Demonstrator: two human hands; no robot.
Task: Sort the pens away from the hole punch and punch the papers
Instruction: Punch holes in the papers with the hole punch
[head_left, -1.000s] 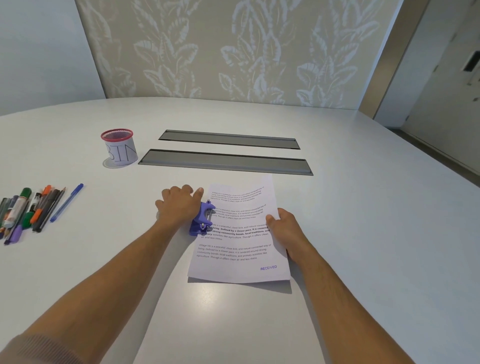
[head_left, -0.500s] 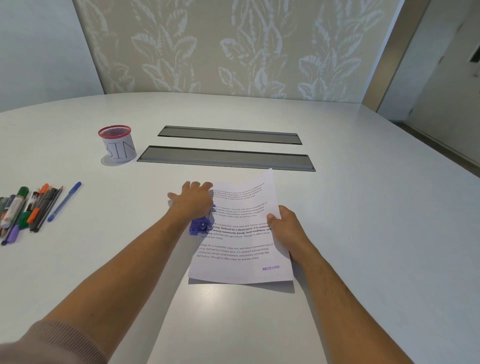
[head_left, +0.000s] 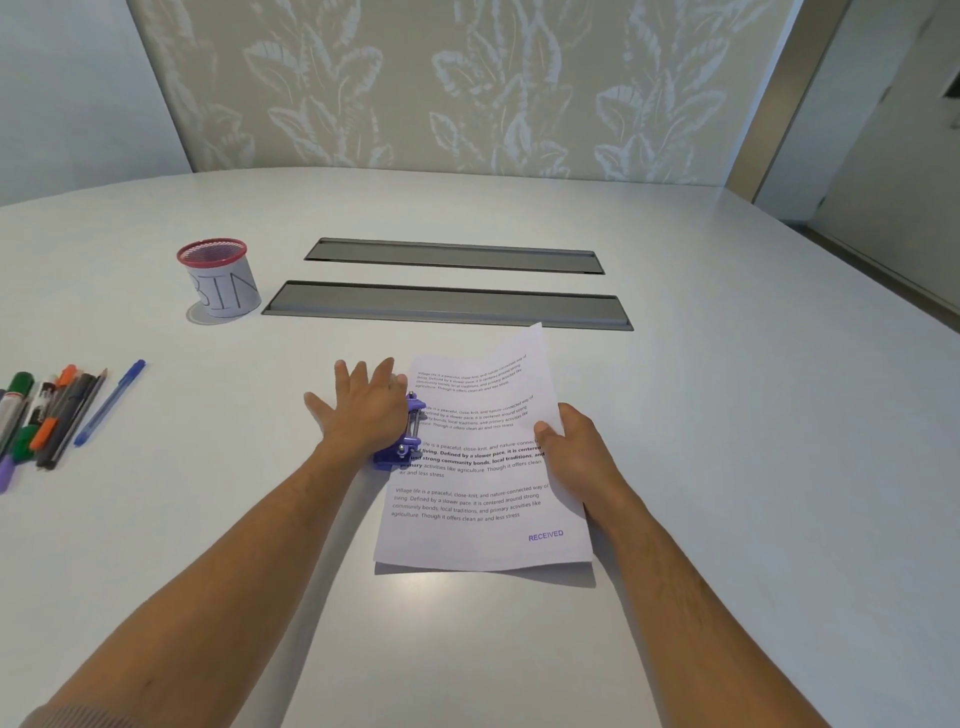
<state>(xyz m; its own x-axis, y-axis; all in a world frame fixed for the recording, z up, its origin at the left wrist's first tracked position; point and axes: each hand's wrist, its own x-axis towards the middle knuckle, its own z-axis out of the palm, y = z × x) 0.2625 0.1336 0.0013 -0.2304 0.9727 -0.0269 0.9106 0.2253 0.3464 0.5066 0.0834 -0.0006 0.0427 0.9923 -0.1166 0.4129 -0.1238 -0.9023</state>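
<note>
Your left hand (head_left: 363, 410) lies flat with straight, spread fingers on the purple hole punch (head_left: 402, 441), whose slot takes the left edge of the printed paper (head_left: 483, 478). Your right hand (head_left: 576, 447) pinches the paper's right edge, thumb on top. The pens (head_left: 47, 415) lie grouped well apart at the table's (head_left: 727, 415) left, near a red-rimmed cup (head_left: 221, 278).

Purple hole punch (head_left: 402, 441); white paper (head_left: 483, 467), black text, purple stamp. Red-rimmed cup (head_left: 218, 278). Blue pen (head_left: 110, 402). Pale grey table (head_left: 727, 467). Beige leaf-patterned wall (head_left: 467, 88).
</note>
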